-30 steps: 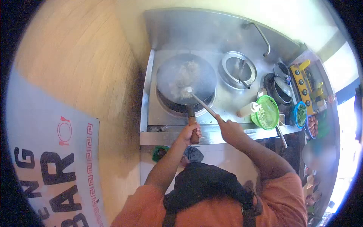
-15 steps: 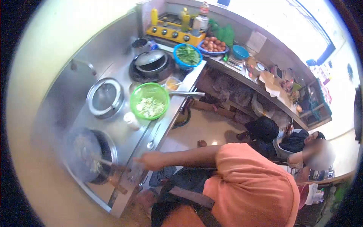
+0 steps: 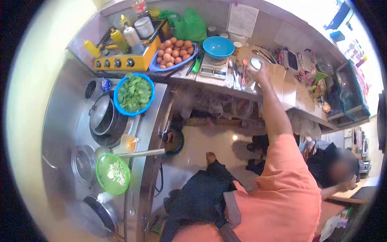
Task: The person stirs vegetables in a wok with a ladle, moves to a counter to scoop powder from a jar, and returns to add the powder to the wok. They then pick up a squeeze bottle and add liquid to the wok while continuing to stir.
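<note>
My right hand (image 3: 261, 73) reaches over the counter along the wall, its fingers closed around a small round container (image 3: 255, 63) with white contents. Just left of it lie a red spoon (image 3: 244, 71) and some metal utensils. A blue bowl (image 3: 218, 47) rests on a kitchen scale (image 3: 213, 71) further left. My left hand cannot be made out. At the lower left, a pan (image 3: 89, 218) is on the stove, close to a green basket (image 3: 105, 173) with chopped pale pieces.
Eggs fill a blue basket (image 3: 172, 54) beside a yellow burner unit (image 3: 117, 63) with bottles. A blue-rimmed basket (image 3: 153, 94) holds leafy greens near a lidded pot (image 3: 100, 115). A long handle (image 3: 147, 153) juts past the stove edge. Another person (image 3: 322, 161) sits at the right.
The view has swung toward the wall counter. My right hand has gone from beside the stove edge to the counter and taken hold of the small container.
</note>
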`<act>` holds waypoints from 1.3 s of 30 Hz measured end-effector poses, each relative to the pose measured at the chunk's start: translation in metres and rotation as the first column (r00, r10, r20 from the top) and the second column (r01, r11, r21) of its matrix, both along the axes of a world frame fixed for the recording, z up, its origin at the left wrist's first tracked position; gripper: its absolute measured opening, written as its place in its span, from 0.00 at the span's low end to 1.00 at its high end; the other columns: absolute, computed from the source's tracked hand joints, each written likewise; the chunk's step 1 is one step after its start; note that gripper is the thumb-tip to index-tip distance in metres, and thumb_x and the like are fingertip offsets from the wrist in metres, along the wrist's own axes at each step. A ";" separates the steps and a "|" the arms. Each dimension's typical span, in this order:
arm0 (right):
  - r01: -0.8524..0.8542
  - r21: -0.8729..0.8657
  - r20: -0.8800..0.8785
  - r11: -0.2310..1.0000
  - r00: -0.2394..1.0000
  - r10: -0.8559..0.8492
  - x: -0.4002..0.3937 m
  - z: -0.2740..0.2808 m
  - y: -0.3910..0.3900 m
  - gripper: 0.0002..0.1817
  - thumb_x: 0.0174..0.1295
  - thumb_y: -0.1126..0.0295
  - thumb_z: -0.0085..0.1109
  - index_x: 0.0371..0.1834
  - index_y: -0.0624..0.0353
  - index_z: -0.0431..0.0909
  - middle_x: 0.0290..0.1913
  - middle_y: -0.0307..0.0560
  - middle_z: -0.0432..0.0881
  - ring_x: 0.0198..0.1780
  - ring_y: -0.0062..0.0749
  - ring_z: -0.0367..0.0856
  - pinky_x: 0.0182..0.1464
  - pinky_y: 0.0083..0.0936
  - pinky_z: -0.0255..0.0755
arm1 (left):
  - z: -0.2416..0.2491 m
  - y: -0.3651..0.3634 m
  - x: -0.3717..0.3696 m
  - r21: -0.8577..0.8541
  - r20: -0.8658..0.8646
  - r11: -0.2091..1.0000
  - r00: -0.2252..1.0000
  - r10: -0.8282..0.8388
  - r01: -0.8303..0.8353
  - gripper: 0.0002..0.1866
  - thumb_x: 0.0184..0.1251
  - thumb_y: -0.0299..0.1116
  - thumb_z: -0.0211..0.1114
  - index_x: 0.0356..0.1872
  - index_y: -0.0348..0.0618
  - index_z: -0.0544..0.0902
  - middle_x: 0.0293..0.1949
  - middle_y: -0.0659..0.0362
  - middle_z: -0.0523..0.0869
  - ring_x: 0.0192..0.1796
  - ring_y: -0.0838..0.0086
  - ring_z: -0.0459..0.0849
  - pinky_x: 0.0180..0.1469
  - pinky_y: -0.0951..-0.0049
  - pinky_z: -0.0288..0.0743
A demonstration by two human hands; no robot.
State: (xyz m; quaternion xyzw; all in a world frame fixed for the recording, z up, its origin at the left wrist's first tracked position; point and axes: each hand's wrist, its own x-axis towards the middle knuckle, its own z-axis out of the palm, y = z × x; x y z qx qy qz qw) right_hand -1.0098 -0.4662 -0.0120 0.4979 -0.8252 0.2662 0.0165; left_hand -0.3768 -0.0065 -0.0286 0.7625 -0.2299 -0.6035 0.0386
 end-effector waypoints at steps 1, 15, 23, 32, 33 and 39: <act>-0.020 -0.005 -0.050 1.000 0.999 0.020 -0.023 -0.002 -0.027 0.43 0.44 0.44 0.71 0.59 0.61 0.68 0.58 0.62 0.73 0.57 0.54 0.75 0.56 0.42 0.71 | 0.013 -0.034 -0.013 0.000 0.018 0.998 0.998 -0.059 0.059 0.28 0.67 0.45 0.59 0.62 0.38 0.70 0.60 0.50 0.74 0.61 0.63 0.72 0.63 0.63 0.65; -0.438 0.223 0.101 0.871 0.899 0.426 0.007 0.098 0.009 0.40 0.39 0.54 0.74 0.61 0.43 0.70 0.49 0.58 0.76 0.52 0.53 0.76 0.54 0.41 0.72 | -0.001 -0.372 -0.324 -0.270 -0.885 0.947 0.433 -0.173 -0.173 0.38 0.65 0.50 0.61 0.71 0.49 0.56 0.66 0.52 0.67 0.64 0.61 0.71 0.63 0.57 0.68; -0.768 0.069 0.040 0.636 0.639 0.768 0.112 0.120 0.105 0.31 0.47 0.44 0.65 0.57 0.38 0.73 0.50 0.60 0.71 0.48 0.54 0.75 0.44 0.42 0.76 | 0.030 -0.380 -0.368 0.165 -0.986 0.911 -0.039 0.162 -0.378 0.26 0.69 0.50 0.54 0.64 0.56 0.65 0.64 0.57 0.68 0.65 0.63 0.69 0.63 0.55 0.68; -0.978 0.179 -0.151 -0.105 -0.132 0.980 0.103 0.160 0.090 0.18 0.51 0.57 0.63 0.47 0.40 0.75 0.49 0.56 0.71 0.50 0.53 0.74 0.48 0.43 0.74 | -0.007 -0.382 -0.342 -0.230 -0.964 0.964 0.169 -0.207 -0.133 0.31 0.70 0.57 0.43 0.62 0.44 0.69 0.60 0.51 0.74 0.60 0.59 0.76 0.62 0.53 0.70; -0.994 0.109 -0.128 -0.027 -0.041 0.991 0.094 0.152 0.085 0.19 0.49 0.60 0.64 0.47 0.41 0.76 0.50 0.57 0.71 0.52 0.53 0.74 0.49 0.43 0.73 | -0.012 -0.385 -0.336 -0.057 -0.982 0.997 0.185 -0.048 -0.044 0.31 0.68 0.58 0.46 0.62 0.45 0.69 0.59 0.50 0.75 0.58 0.57 0.77 0.61 0.53 0.71; -0.532 0.251 0.007 0.809 0.837 0.548 -0.023 0.093 -0.020 0.36 0.42 0.56 0.75 0.57 0.47 0.71 0.58 0.58 0.72 0.59 0.53 0.72 0.58 0.42 0.69 | -0.047 -0.364 -0.261 0.251 -0.955 0.965 0.143 0.259 -0.074 0.27 0.67 0.57 0.48 0.58 0.50 0.74 0.53 0.36 0.77 0.52 0.46 0.80 0.51 0.47 0.77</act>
